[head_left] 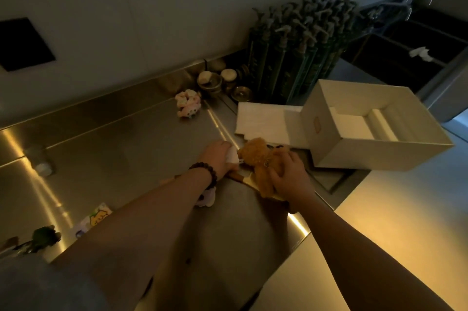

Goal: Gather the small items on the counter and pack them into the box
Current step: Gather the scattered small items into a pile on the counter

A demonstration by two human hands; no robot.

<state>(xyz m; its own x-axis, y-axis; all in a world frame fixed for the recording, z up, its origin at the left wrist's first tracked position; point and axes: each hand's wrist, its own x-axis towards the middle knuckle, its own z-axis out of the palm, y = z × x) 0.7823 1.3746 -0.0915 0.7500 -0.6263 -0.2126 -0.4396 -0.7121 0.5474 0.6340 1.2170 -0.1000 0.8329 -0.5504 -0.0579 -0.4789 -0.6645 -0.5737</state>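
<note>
The brown teddy bear (263,161) lies on the steel counter (114,138), its long axis running from 11 o'clock, where the head is, down to 5 o'clock. It rests partly on a flat yellowish card (249,180) whose far end is hidden under the bear and my hand.

My right hand (291,176) lies over the bear's lower body at its 4 o'clock side, fingers curled around the plush, gripping it. My left hand (219,158) sits at the bear's 9 o'clock, just beside the head, fingers curled on a small white item (232,157) that I cannot identify. A dark bead bracelet (206,171) circles that wrist, and something pale (206,199) is half hidden beneath the forearm.

The open white box (374,143) stands at 2 o'clock from the bear, near it, with its flat lid (263,115) at 12 o'clock. A pink plush (188,103) lies well apart at 10 o'clock. At 7 o'clock, in dim light, lie a printed packet (97,218) and a dark green figure (45,236), both hard to make out.
</note>
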